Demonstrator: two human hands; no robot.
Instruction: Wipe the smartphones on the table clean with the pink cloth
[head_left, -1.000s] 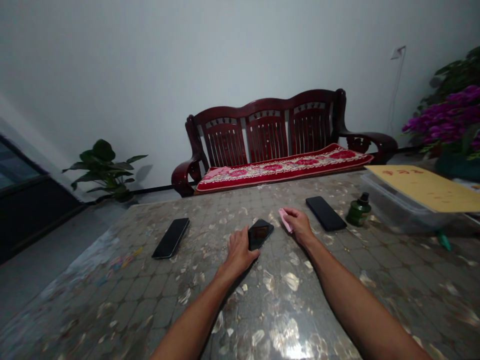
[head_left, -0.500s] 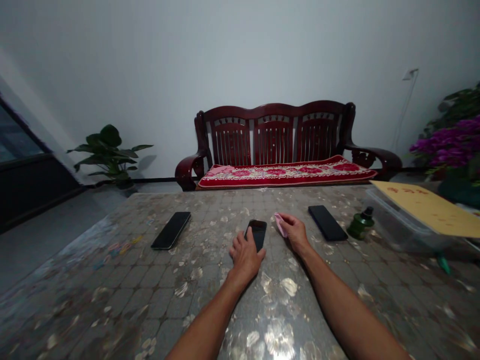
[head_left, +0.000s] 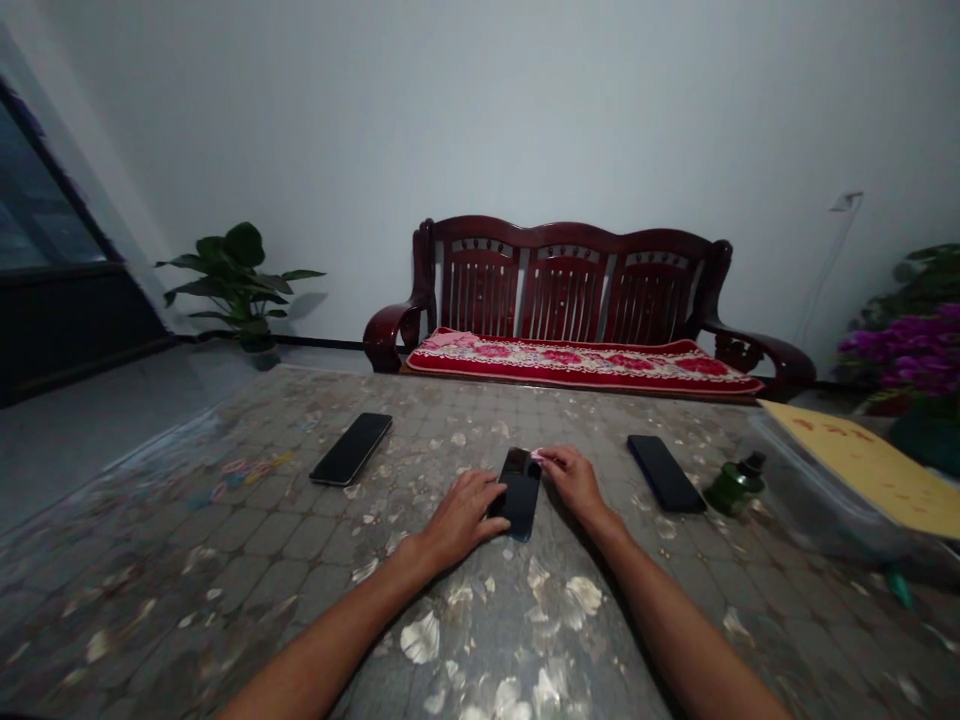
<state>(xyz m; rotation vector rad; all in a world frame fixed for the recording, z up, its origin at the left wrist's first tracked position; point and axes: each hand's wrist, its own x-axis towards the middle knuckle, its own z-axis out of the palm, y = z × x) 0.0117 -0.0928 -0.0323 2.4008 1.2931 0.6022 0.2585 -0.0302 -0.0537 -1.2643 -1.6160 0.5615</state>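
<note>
A black smartphone (head_left: pixel 520 500) lies flat on the table in front of me. My left hand (head_left: pixel 466 512) holds it by its left edge, fingertips and thumb resting on the screen side with a gap between them. Pinched in the fingers of my right hand (head_left: pixel 571 478) is a small pink cloth (head_left: pixel 536 455), mostly covered by the fingers. The cloth meets the phone's upper right corner. Further left lies a second dark phone (head_left: pixel 352 448), and a third phone (head_left: pixel 664 474) is to the right of my right hand.
A green bottle with a black cap (head_left: pixel 735 484) stands at the right, beside a clear plastic box (head_left: pixel 795 470) with a yellow sheet (head_left: pixel 862 460) on top. Colourful bands (head_left: pixel 247 470) lie at the left. Behind the patterned table (head_left: pixel 300 600) is a wooden bench (head_left: pixel 562 270).
My right hand has brought the pink cloth left onto the phone's upper corner. My left hand has shifted down and left to the phone's left edge. The view has tilted slightly.
</note>
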